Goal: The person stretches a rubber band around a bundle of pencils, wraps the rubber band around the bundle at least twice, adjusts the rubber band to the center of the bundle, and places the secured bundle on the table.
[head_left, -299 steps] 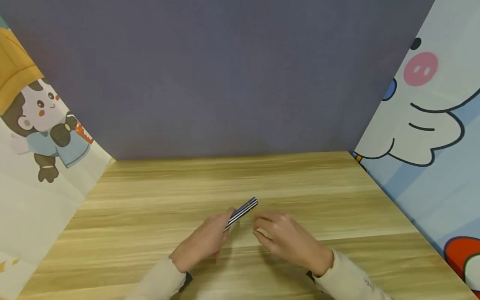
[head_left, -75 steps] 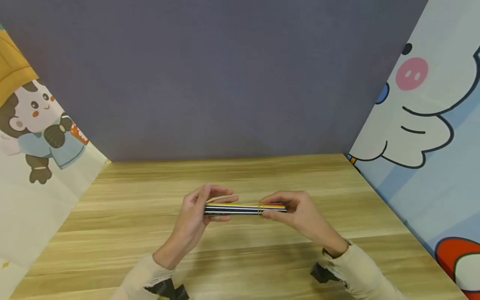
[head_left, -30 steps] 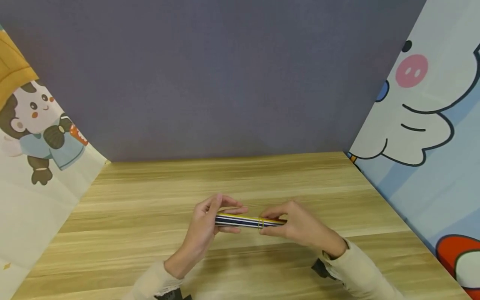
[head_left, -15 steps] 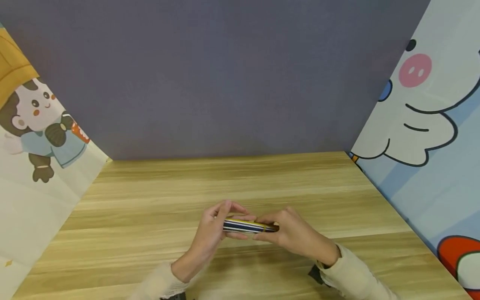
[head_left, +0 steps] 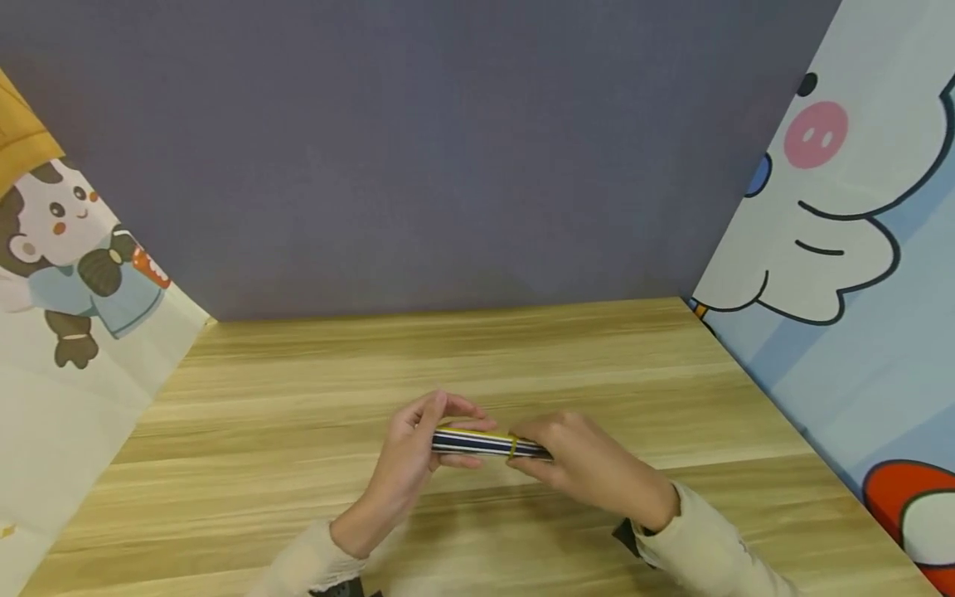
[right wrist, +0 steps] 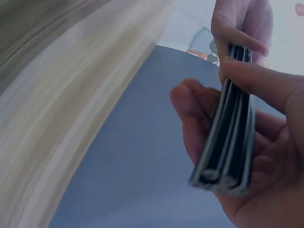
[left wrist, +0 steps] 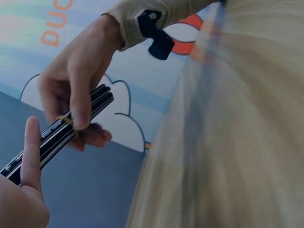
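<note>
A bundle of pencils point(head_left: 477, 443) with dark and white stripes and a yellow top edge lies level between the two hands, above the table. My left hand point(head_left: 403, 452) holds its left end, thumb on the near side and fingers stretched along it. A yellow rubber band point(head_left: 513, 446) circles the bundle right of its middle. My right hand point(head_left: 589, 464) grips the right end, thumb and fingertips right at the band; its knuckles hide that end in the head view. In the right wrist view, the blunt ends of several pencils point(right wrist: 228, 133) stick out past the right thumb.
The wood-grain table point(head_left: 298, 381) spreads under both hands. A grey panel point(head_left: 448, 166) stands along its back edge. Cartoon-printed walls close in the left side point(head_left: 97, 249) and the right side point(head_left: 836, 232). Dark wrist mounts point(head_left: 630, 539) sit at the sleeves.
Ten seconds ago only the left hand held the bundle, slanted; the right hand was apart. Since then both hands hold it level, and the right fingers have closed further over its right end.
</note>
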`<state>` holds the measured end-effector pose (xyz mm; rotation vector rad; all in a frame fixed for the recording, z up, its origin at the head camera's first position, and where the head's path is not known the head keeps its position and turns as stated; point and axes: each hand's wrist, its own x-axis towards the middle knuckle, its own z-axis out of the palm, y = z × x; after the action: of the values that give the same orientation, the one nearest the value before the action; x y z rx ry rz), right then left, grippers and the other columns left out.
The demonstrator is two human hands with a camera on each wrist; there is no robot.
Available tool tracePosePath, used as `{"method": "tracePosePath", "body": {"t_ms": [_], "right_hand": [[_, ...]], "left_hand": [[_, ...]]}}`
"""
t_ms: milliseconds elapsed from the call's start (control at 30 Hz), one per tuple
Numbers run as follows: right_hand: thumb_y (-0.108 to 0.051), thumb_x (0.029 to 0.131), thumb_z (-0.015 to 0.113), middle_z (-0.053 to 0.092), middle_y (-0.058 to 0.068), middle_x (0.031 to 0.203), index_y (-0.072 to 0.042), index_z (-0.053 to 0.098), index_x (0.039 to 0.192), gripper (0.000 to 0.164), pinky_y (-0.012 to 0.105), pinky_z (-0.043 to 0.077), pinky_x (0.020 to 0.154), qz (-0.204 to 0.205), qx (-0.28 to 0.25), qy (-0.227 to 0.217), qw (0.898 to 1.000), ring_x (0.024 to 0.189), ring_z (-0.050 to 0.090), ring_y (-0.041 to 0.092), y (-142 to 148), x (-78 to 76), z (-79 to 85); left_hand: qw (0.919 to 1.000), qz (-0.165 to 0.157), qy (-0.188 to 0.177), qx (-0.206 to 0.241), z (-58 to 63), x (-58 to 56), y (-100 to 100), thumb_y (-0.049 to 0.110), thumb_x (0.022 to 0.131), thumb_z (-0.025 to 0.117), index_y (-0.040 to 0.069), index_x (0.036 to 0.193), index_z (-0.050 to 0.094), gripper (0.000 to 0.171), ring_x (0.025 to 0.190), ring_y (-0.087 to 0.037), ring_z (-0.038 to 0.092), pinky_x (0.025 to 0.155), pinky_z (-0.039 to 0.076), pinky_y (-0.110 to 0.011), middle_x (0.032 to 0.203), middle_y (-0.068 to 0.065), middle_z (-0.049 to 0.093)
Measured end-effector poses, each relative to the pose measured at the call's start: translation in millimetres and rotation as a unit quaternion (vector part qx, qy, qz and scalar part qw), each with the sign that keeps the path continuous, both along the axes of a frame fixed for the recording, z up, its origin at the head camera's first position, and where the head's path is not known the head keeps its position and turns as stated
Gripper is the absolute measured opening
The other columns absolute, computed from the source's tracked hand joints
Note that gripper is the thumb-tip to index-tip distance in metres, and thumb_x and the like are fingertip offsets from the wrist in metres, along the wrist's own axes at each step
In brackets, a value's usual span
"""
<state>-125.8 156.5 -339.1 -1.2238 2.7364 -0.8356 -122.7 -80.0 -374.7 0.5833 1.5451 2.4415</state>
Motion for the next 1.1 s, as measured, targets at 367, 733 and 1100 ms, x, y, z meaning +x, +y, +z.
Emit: {"method": "tracePosePath", "body": {"t_ms": [367, 733, 1100], "right_hand": [[-0.038, 0.098, 0.063, 0.072, -0.003, 0.088, -0.008, 0.07, 0.115, 0.036, 0.011, 0.049, 0.054, -0.01, 0.004, 0.016, 1.0, 0.065, 0.057, -0.007, -12, 5.6, -9.6], [-0.025, 0.096, 0.068, 0.067, -0.006, 0.098, -0.011, 0.07, 0.115, 0.024, 0.017, 0.052, 0.057, -0.032, 0.002, -0.027, 0.999, 0.069, 0.057, -0.003, 2, -12.1, -14.1], [-0.016, 0.089, 0.077, 0.062, -0.005, 0.104, -0.013, 0.071, 0.11, 0.022, 0.022, 0.056, 0.071, -0.033, 0.041, 0.033, 0.998, 0.088, 0.06, 0.007, 10, -24.0, -22.3]], "left_hand": [[0.9998, -0.005, -0.018, -0.007, -8.1, 0.0, 6, 0.026, 0.111, 0.033, -0.008, 0.112, 0.06, 0.043, 0.098, -0.031, 0.072, 0.071, 0.062, -0.04, 0.112, -0.019, 0.065], [0.963, -0.02, 0.064, -0.261, -1.8, -15.8, -15, 0.029, 0.107, 0.047, 0.0, 0.121, 0.066, 0.037, 0.1, -0.032, 0.069, 0.074, 0.062, -0.045, 0.118, -0.017, 0.066], [0.8635, 0.012, 0.229, -0.449, -1.6, -22.4, -27, 0.016, 0.093, 0.072, 0.013, 0.113, 0.071, 0.02, 0.093, -0.01, 0.07, 0.077, 0.059, -0.025, 0.106, 0.0, 0.074]]}}
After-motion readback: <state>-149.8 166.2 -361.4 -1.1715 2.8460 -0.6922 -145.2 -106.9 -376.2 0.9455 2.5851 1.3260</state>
